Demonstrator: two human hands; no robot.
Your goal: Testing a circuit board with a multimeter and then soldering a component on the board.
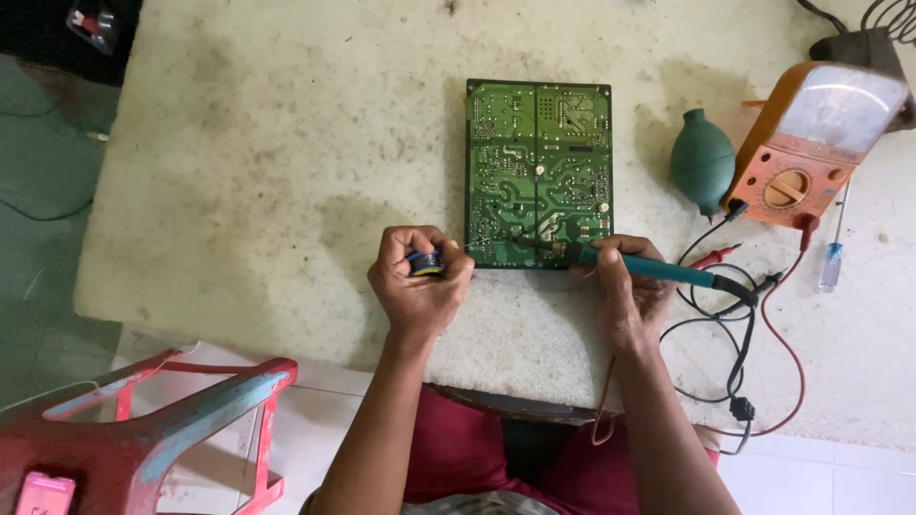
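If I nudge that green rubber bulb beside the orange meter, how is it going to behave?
The green bulb looks rounded with a narrow tip, so it would probably roll or rock rather than slide. It seems soft and hollow, so likely light and squashy when gripped. It lies close beside the orange meter, which might stop it rolling that way.

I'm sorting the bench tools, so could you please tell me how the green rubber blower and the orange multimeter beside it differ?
The blower is dark green, rounded and bulb-shaped; the multimeter is orange, boxy and flat-faced. The blower has a plain surface, while the multimeter carries a pale dial window and a round selector knob. No wire runs from the blower, whereas black and red leads run from the multimeter. Both rest on the table, right of the circuit board, untouched by either hand.
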